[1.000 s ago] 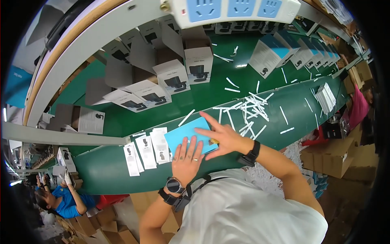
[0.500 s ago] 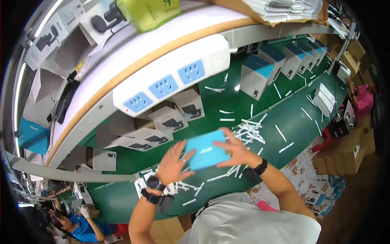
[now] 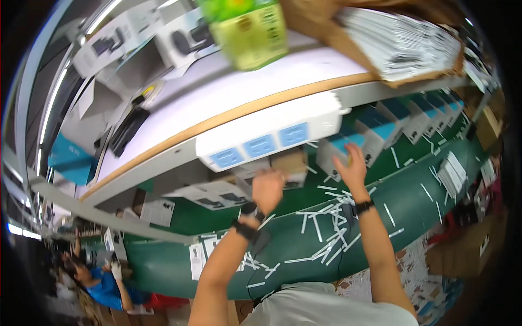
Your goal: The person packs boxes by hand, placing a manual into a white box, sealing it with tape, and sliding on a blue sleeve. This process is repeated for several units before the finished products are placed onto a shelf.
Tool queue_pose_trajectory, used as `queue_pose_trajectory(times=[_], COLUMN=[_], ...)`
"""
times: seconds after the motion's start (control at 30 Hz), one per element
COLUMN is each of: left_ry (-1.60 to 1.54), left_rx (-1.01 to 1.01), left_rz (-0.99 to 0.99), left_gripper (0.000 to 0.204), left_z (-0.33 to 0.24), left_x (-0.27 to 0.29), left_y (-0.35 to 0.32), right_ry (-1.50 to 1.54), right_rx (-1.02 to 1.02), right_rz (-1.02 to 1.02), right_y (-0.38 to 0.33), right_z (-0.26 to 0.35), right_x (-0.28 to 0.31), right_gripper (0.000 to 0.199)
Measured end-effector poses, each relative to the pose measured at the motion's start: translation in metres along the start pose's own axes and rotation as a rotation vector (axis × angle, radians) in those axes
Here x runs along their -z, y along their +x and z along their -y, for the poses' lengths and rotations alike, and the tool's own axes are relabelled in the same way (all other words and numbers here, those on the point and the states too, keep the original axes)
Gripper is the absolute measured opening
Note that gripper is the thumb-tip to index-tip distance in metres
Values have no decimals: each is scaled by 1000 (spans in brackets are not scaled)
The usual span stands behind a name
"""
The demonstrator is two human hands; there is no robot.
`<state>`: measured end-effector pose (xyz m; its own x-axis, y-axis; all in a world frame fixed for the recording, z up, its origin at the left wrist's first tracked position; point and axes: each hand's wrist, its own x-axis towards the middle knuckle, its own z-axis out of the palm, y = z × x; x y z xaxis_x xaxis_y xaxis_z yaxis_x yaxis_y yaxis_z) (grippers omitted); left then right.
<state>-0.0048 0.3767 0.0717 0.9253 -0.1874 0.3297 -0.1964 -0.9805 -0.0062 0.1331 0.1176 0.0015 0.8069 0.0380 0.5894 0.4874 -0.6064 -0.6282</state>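
My left hand [image 3: 268, 191], blurred, reaches under the shelf with curled fingers at the open grey-white cartons [image 3: 291, 171]. Whatever it may grip is hidden. To its right, my right hand [image 3: 352, 167] has its fingers apart and holds nothing. It is up against a blue-topped white carton [image 3: 328, 157], which stands at the near left end of a row of similar cartons [image 3: 376, 136]. Whether the fingers touch that carton is unclear. Black bands circle both wrists.
A white power strip [image 3: 269, 133] hangs from the shelf edge above my hands. White paper strips [image 3: 337, 217] litter the green bench [image 3: 304, 239]. Leaflets [image 3: 452, 175] lie at right. Paper stacks [image 3: 402, 46] and a green-yellow package [image 3: 247, 35] sit above. A person [image 3: 100, 285] works at left.
The blue-topped carton has left both hands and stands in the row. My left hand has moved to the open cartons, my right hand forward to the row. The view has shifted.
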Motion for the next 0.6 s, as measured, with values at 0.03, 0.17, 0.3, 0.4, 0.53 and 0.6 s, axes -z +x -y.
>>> queue_pose_trajectory(times=[0.03, 0.17, 0.3, 0.4, 0.53, 0.6], left_ry=[-88, -354, -412, -296, 78, 204], left_rx=[-58, -92, 297, 730, 1318, 1443], left_rz=[-151, -155, -287, -270, 215, 88], left_gripper=[27, 38, 43, 40, 65, 75], left_z=[-12, -35, -30, 3, 74, 105], left_x=[18, 65, 60, 21, -48, -56], left_y=[-28, -133, -218, -280, -391, -450], right_ry=[227, 540, 467, 387, 515, 621], right_rx=[-9, -425, -321, -291, -800, -836], right_rz=[75, 648, 651, 673, 566, 631], right_y=[-21, -95, -143, -140, -157, -155], right_z=[6, 24, 32, 68, 83, 109], right_x=[-1, 38, 74, 82, 88, 95], right_gripper=[62, 67, 54, 48, 41, 41])
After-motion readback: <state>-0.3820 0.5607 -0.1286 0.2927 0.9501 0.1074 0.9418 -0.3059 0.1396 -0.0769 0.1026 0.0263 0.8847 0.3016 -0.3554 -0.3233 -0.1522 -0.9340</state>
